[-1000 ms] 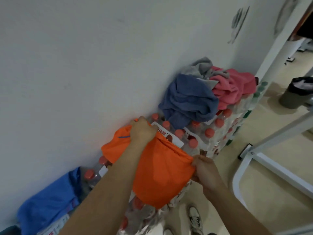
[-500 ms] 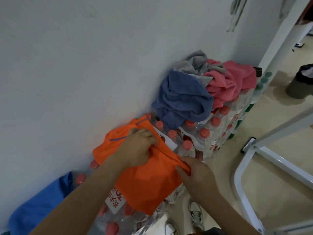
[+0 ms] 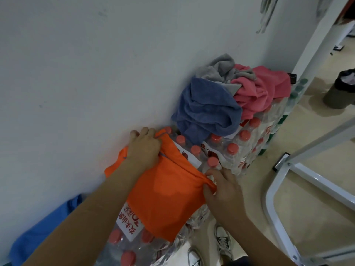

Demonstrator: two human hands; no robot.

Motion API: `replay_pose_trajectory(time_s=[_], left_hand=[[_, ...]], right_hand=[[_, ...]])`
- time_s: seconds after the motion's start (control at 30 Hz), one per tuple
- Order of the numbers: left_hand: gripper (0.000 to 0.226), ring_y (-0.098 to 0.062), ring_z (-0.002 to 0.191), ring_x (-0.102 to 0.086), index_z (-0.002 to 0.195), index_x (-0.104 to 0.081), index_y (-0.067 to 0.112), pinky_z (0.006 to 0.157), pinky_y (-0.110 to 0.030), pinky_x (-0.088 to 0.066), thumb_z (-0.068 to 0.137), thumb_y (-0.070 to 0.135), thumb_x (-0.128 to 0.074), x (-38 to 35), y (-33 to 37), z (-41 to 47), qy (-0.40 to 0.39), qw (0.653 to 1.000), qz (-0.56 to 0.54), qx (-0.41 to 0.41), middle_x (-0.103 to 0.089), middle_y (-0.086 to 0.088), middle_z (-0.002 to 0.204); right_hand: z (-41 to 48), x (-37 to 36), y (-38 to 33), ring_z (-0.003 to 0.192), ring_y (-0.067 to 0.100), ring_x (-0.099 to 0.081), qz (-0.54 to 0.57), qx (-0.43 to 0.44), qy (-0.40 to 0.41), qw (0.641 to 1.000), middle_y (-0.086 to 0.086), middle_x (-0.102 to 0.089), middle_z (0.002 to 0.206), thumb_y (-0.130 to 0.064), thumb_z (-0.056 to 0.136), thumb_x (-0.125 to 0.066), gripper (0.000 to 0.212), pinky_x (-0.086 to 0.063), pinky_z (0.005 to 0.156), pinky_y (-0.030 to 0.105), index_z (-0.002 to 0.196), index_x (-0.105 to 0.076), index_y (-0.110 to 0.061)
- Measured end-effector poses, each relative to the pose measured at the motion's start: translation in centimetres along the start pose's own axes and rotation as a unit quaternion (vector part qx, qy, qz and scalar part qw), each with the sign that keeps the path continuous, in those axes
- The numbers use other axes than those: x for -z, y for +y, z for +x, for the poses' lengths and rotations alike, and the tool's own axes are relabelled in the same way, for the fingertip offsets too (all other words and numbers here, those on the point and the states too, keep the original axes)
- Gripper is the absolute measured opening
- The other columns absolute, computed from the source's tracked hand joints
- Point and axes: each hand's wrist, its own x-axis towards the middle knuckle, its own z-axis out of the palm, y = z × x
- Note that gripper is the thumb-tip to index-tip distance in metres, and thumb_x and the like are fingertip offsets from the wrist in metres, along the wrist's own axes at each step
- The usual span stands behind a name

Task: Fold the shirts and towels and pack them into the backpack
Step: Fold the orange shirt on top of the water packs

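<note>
An orange shirt [image 3: 167, 196] lies partly folded on packs of water bottles [image 3: 228, 152] against the wall. My left hand [image 3: 144, 148] grips its far edge close to the wall. My right hand [image 3: 222, 191] pinches its near right corner between thumb and fingers. A crumpled blue towel [image 3: 205, 110], a grey towel [image 3: 221, 70] and a pink towel [image 3: 261, 93] are heaped on the bottle packs further along. A blue garment [image 3: 40, 229] lies at the lower left by the wall. No backpack is in view.
A white metal frame [image 3: 288, 181] stands on the floor to the right. A dark bin [image 3: 340, 91] sits at the far right. My shoes [image 3: 222, 239] show below, next to the bottle packs. The wall runs along the left.
The left hand has pulled the shirt's far edge towards the wall and the right hand has drawn its corner outward, so the shirt lies flatter and wider on the bottles.
</note>
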Motion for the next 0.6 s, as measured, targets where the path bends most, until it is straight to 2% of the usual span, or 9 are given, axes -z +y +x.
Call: replay_pose_trajectory(time_s=[0.07,0.13,0.2,0.3,0.4,0.43,0.5,0.6], left_hand=[[0.045,-0.032,0.108,-0.052,0.107,-0.066,0.02,0.084,-0.045,-0.039,0.064,0.009,-0.064,-0.6,0.9,-0.6,0.035,0.998,-0.024,-0.044,-0.058,-0.009,0.118],[0.06,-0.029,0.116,-0.051,0.113,-0.063,0.03,0.089,-0.048,-0.041,0.057,0.01,-0.066,-1.0,1.9,-1.3,0.046,0.985,-0.055,-0.157,-0.056,-0.004,0.128],[0.062,-0.023,0.118,-0.049,0.114,-0.058,0.034,0.097,-0.049,-0.036,0.056,0.013,-0.063,-0.9,2.6,-1.7,0.016,0.973,-0.07,-0.221,-0.055,0.003,0.122],[0.055,-0.017,0.104,-0.051,0.106,-0.059,0.033,0.106,-0.05,-0.025,0.054,0.018,-0.053,-1.2,2.2,-1.1,-0.008,0.974,-0.079,-0.214,-0.056,0.009,0.1],[0.045,-0.02,0.091,-0.057,0.093,-0.065,0.029,0.106,-0.051,-0.025,0.051,0.024,-0.05,-1.2,1.1,-0.2,-0.006,0.977,-0.049,-0.207,-0.062,0.008,0.083],[0.04,-0.022,0.091,-0.059,0.09,-0.065,0.028,0.106,-0.051,-0.025,0.053,0.025,-0.051,-1.0,0.8,0.1,-0.018,0.979,-0.042,-0.197,-0.064,0.007,0.083],[0.039,-0.022,0.098,-0.06,0.096,-0.064,0.027,0.11,-0.05,-0.018,0.061,0.031,-0.048,-0.7,0.5,0.3,-0.078,0.983,-0.03,-0.163,-0.067,0.004,0.094],[0.041,-0.021,0.102,-0.059,0.106,-0.058,0.028,0.108,-0.043,-0.02,0.07,0.039,-0.042,-0.5,0.3,0.0,-0.114,0.984,-0.025,-0.137,-0.067,0.003,0.108]], right_hand=[[-0.1,0.0,0.0,0.09,0.011,-0.051,0.063,0.002,-0.027,0.998,-0.007,-0.05,0.104,-0.031,0.077,-0.056,0.032,-0.048,0.071,0.028,0.108,-0.06,-0.024],[0.0,-0.1,0.3,0.089,0.007,-0.051,0.083,0.004,-0.054,0.995,-0.009,-0.048,0.106,-0.031,0.08,-0.062,0.033,-0.046,0.072,0.023,0.112,-0.057,-0.026],[0.1,-0.1,0.3,0.086,0.002,-0.052,0.101,-0.01,-0.086,0.991,-0.012,-0.051,0.102,-0.029,0.082,-0.066,0.033,-0.045,0.073,0.023,0.113,-0.054,-0.029],[0.7,0.1,-0.3,0.071,-0.001,-0.053,0.16,-0.035,-0.13,0.978,-0.012,-0.056,0.083,-0.019,0.083,-0.067,0.027,-0.04,0.061,0.013,0.105,-0.054,-0.027],[1.7,1.1,-0.5,0.065,0.003,-0.053,0.217,-0.077,-0.141,0.963,-0.002,-0.059,0.079,-0.008,0.083,-0.066,0.024,-0.042,0.057,0.011,0.1,-0.059,-0.023],[2.3,1.7,-0.4,0.066,0.004,-0.054,0.227,-0.099,-0.134,0.959,0.001,-0.061,0.082,-0.005,0.083,-0.066,0.024,-0.042,0.057,0.01,0.099,-0.061,-0.023],[3.6,3.1,-0.1,0.072,0.004,-0.056,0.232,-0.13,-0.115,0.957,-0.002,-0.064,0.087,-0.002,0.083,-0.065,0.025,-0.042,0.059,0.01,0.099,-0.064,-0.021],[5.5,4.6,0.4,0.07,0.001,-0.056,0.167,-0.103,-0.104,0.975,-0.014,-0.062,0.078,-0.003,0.082,-0.064,0.022,-0.039,0.058,0.01,0.094,-0.067,-0.021]])
